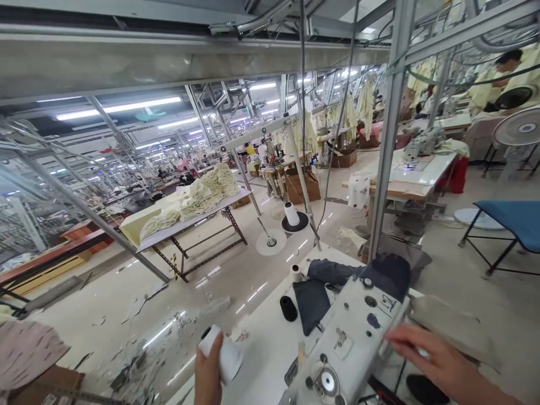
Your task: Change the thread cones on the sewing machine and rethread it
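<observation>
My left hand (207, 368) is wrapped round a white cone of thread (229, 360), holding it tilted over the table's left edge. The white sewing machine (343, 337) stands between my hands. Beside the machine's right side is my right hand (439, 360), a little blurred, with its fingers drawn together. A small whitish spot shows between those fingers, too unclear to name. A black thread cone (288, 308) and a small cream spool (296, 274) stand on the white table (264, 343). Dark cloth (311, 304) lies against the machine's far end.
A metal post (386, 146) rises behind the machine. A white thread cone (291, 214) sits on a thread stand beyond the table. At left, a folding table bears stacked cream cloth (198, 194). A blue-topped stool (514, 219) stands at right. Scraps (139, 354) litter the floor.
</observation>
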The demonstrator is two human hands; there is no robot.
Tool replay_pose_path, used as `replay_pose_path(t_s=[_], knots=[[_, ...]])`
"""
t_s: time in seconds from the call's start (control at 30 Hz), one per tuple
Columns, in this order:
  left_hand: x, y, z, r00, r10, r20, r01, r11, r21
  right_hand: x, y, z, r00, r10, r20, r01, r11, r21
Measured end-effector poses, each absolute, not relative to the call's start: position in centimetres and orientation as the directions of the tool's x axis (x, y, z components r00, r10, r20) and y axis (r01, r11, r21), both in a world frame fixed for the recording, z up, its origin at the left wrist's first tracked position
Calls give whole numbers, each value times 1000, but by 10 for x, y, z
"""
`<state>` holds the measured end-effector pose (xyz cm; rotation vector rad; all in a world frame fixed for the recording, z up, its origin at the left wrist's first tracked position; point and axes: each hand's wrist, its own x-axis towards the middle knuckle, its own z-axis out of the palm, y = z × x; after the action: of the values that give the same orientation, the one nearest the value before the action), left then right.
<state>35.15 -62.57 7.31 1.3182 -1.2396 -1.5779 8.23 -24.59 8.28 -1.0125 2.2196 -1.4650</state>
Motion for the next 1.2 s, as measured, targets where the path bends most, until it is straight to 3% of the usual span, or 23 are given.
replay_pose_path(t_s=[0.07, 0.13, 0.3, 0.47, 0.57, 0.73, 0.8, 0.9, 1.0, 1.07, 1.13, 1.2], knots=[[337, -605, 78, -300, -908, -293, -24, -300, 954, 93, -307, 125, -611, -777, 150, -339, 85, -937], [319, -586, 82, -410, -861, -300, -28, -317, 948, 111, -381, 148, -501, -852, 152, -165, -79, -983], [296, -569, 77, -516, -796, -316, -67, -330, 942, 174, -512, 146, -189, -978, 88, -42, -81, -996], [315, -595, 78, -362, -891, -273, -45, -276, 960, 195, -521, 138, -177, -984, 25, -291, 28, -956], [319, -608, 84, -301, -938, -171, -103, -147, 984, 188, -518, 146, -156, -988, -13, -489, 89, -868], [300, -609, 94, -249, -966, -63, -234, -3, 972, 188, -527, 169, -125, -980, -155, -866, 184, -464], [295, -611, 96, -223, -974, -47, -283, 19, 959, 189, -527, 173, -126, -976, -175, -891, 189, -413], [302, -627, 94, -232, -973, -11, -227, 44, 973, 177, -513, 172, -79, -980, -184, -876, 157, -456], [325, -655, 76, -47, -997, -63, -265, -49, 963, 147, -490, 166, -85, -984, -157, -767, 165, -621], [336, -667, 52, 41, -994, -97, -306, -105, 946, 122, -475, 161, -194, -977, -91, -664, 199, -720], [335, -667, 19, -38, -994, -98, -202, -88, 975, 99, -464, 157, -323, -946, -30, -600, 229, -767], [325, -655, -18, -138, -985, -106, -248, -69, 966, 79, -460, 154, -404, -915, -3, -558, 249, -792]])
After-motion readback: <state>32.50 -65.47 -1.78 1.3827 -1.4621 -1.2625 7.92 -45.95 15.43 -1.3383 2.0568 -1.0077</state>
